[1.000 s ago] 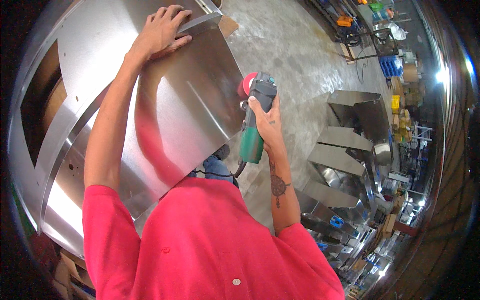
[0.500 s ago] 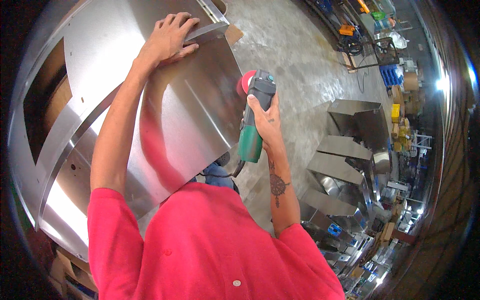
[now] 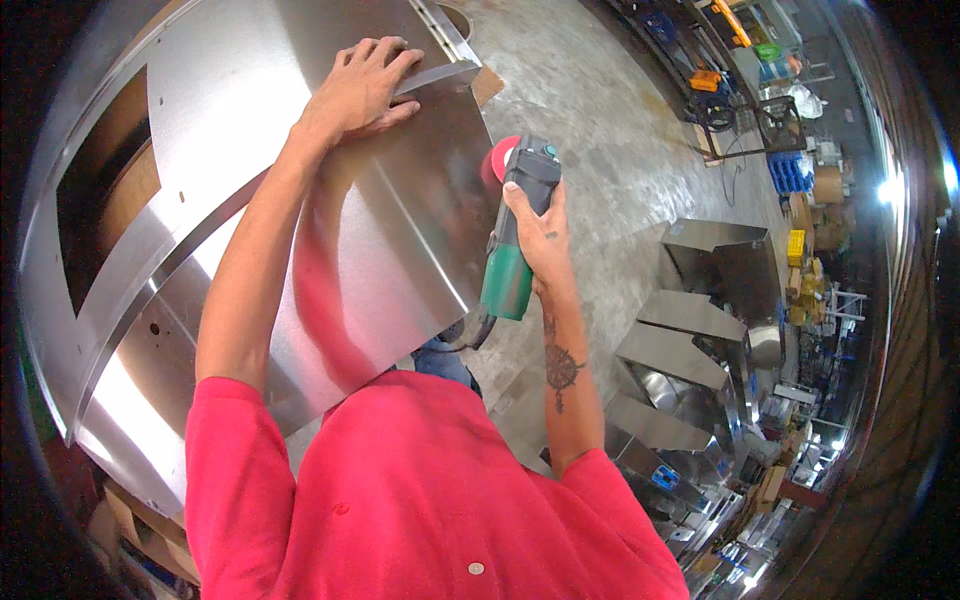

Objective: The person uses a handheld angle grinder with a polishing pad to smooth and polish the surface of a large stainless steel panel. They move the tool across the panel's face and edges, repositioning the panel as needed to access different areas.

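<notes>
My right hand [image 3: 543,240] is wrapped around a green and black angle grinder [image 3: 510,280] with a red disc [image 3: 503,158]. The disc is at the right edge of a large, shiny sheet-metal piece [image 3: 385,240]; contact with the edge cannot be made out. On top of that metal, my left hand [image 3: 370,90] lies with fingers spread. A raised metal flange [image 3: 440,77] passes between its thumb and index finger. The grinder's cord leaves its lower end toward my legs.
Several folded metal parts [image 3: 690,315] stand on the concrete floor [image 3: 600,130] to the right. Farther right are a blue crate [image 3: 790,172] and a yellow bin [image 3: 796,247]. The left part of the metal piece has a large cut-out [image 3: 110,190].
The whole view has shifted slightly. Against the metal edge, the grinder sits a little farther from my body. My left hand stays in place by the flange.
</notes>
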Tool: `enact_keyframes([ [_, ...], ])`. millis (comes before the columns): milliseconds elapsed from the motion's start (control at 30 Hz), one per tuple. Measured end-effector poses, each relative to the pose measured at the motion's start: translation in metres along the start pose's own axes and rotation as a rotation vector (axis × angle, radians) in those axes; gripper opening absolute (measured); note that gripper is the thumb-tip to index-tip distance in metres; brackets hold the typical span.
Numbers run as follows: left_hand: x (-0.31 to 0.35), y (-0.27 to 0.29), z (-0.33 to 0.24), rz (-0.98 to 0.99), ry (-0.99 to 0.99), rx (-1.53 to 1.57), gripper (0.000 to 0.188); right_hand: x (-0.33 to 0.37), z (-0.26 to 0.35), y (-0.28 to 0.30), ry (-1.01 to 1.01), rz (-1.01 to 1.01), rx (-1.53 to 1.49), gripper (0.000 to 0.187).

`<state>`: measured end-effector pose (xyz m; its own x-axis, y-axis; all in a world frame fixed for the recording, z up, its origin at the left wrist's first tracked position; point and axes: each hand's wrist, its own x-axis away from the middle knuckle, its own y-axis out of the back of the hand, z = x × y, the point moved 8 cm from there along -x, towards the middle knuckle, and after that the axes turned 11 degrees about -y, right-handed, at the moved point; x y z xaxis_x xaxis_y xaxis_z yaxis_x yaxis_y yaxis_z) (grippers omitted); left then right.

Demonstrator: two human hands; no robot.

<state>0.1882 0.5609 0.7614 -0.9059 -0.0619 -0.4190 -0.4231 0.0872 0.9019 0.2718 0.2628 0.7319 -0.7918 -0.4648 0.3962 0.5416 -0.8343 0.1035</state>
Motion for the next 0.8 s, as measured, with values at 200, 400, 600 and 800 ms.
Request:
enact_keyframes([
  [200, -0.004, -0.001, -0.007, 0.018, 0.018, 0.0, 0.071, -0.023, -0.003, 0.004, 0.102, 0.027, 0.011, 0.071],
  [400, -0.003, -0.004, -0.009, 0.013, 0.021, 0.009, 0.072, -0.03, 0.004, -0.003, 0.114, 0.049, -0.015, 0.071],
  [600, -0.001, -0.007, -0.012, 0.001, 0.021, 0.004, 0.07, -0.035, 0.013, -0.008, 0.096, 0.051, 0.019, 0.069],
  [800, -0.001, -0.006, -0.016, -0.008, 0.013, -0.01, 0.072, -0.038, 0.017, -0.012, 0.092, 0.048, 0.027, 0.068],
])
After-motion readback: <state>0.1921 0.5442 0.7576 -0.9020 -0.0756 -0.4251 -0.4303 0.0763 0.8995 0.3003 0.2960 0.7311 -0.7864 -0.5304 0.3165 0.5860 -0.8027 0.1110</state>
